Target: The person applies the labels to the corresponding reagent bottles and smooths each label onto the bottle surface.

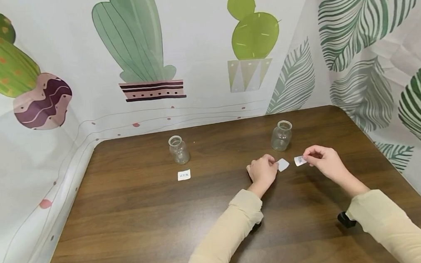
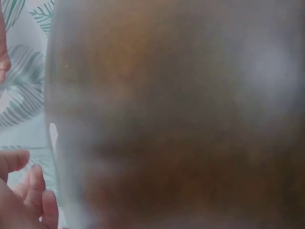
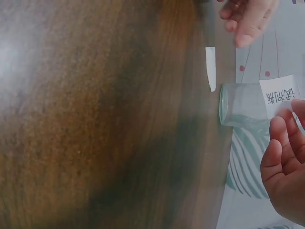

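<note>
My right hand (image 1: 324,163) pinches a small white label (image 1: 300,161) by its edge, above the table. In the right wrist view, printed dark characters show on the label (image 3: 280,95). Just left of it lies a blank white slip of paper (image 1: 282,165). Beside that slip is my left hand (image 1: 263,170), fingers loosely bent; the right wrist view shows a gap between hand (image 3: 250,19) and slip (image 3: 210,69). An uncapped clear glass jar (image 1: 281,136) stands upright behind the slip. The left wrist view is largely blurred.
A second clear glass jar (image 1: 179,150) stands at the back left of the brown wooden table (image 1: 135,221). In front of it lies another printed label (image 1: 184,175). A patterned cloth (image 1: 203,44) hangs behind the table and along its sides.
</note>
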The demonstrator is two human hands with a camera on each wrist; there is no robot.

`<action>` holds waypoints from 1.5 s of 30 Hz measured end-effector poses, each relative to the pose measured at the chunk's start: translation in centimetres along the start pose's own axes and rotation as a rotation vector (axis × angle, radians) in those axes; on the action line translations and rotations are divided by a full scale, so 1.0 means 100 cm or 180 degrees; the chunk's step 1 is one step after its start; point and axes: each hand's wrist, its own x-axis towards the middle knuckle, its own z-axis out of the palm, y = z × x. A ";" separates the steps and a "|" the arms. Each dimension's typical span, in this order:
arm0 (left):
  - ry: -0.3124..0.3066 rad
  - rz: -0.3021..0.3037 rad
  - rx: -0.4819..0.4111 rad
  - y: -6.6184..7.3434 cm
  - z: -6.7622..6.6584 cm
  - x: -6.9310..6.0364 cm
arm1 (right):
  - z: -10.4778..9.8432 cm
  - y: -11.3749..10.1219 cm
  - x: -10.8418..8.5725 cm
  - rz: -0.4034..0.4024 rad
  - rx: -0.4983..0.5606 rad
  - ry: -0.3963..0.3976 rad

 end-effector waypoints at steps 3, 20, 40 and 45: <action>0.0043 0.0375 -0.0126 0.001 -0.004 0.002 | 0.002 -0.002 0.001 -0.0020 -0.0075 -0.0018; 0.0021 0.1764 0.0578 0.015 -0.020 0.002 | 0.014 0.028 0.010 -0.0215 -0.0279 -0.0399; 0.0046 0.0838 -0.0350 0.015 -0.024 0.008 | 0.015 0.026 0.010 0.0238 0.0679 -0.0184; 0.0091 0.0804 -0.0201 0.015 -0.024 0.008 | 0.018 0.025 0.011 0.0262 0.0807 -0.0195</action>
